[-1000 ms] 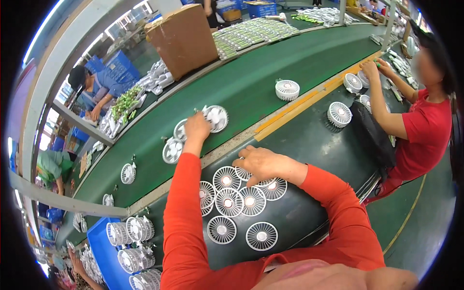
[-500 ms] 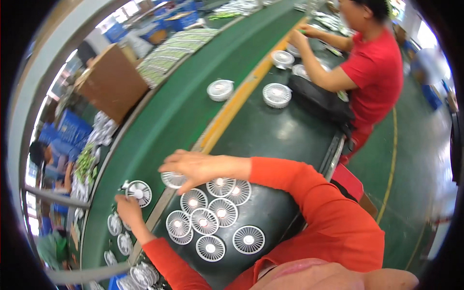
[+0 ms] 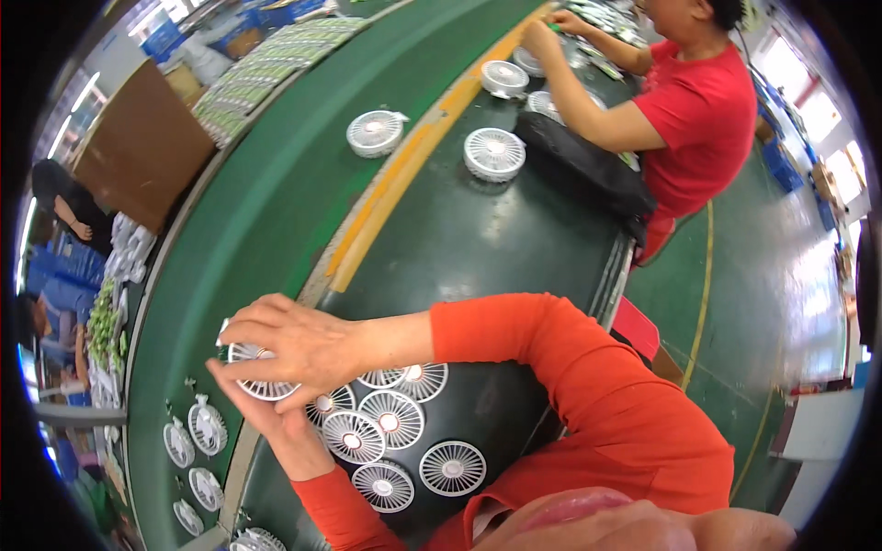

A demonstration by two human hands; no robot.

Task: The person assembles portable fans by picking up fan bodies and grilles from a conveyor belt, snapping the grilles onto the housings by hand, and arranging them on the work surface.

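Over the belt's near edge, both my hands close on a small white fan with a round ribbed grille [image 3: 266,390]. My left hand [image 3: 283,424] grips it from below, with its thumb and fingers partly behind the fan. Lying across the top of the fan, my right hand [image 3: 310,343] has its fingers curled over the grille's rim. Whether grille and fan body sit fully together is hidden by the fingers. Just right of my hands, several loose round white grilles [image 3: 354,436] overlap on the dark tabletop [image 3: 404,262]. One more grille [image 3: 452,468] lies apart, nearer to me.
Several white fan bodies [image 3: 208,425] lie on the green conveyor belt [image 3: 266,211] at the left. Farther along the belt sits a round white fan [image 3: 375,133]; another fan [image 3: 494,154] stands on the table beside a black bag [image 3: 583,170]. A co-worker in red [image 3: 703,129] works beyond.
My right hand has moved left with a grille and now meets the fan in my left hand. The view has shifted, and more of the right side shows.
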